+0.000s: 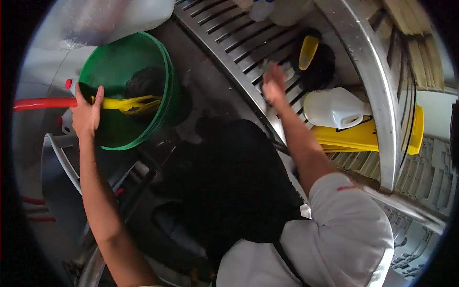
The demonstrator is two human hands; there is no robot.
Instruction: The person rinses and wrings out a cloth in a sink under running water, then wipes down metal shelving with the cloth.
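My left hand (87,114) is closed around a mop (129,104) where its red handle meets the yellow clamp. The dark mop head lies partly inside a green bucket (169,79), and the far fingers of this hand are hidden. Over a slatted metal shelf (229,40), my right hand (274,85) reaches out and is blurred. Beside its fingertips is a small pale, greyish thing (289,71) that I cannot make out; whether the hand grips it is unclear. A black item with a yellow strip (309,52) lies just beyond.
On the shelf, a white jug (330,109) lies on its side against yellow folded panels (351,137). A curved metal post (382,71) rises at the right. Grey plastic crates (425,177) stand beyond it. A large translucent container (105,21) hangs over the upper left.
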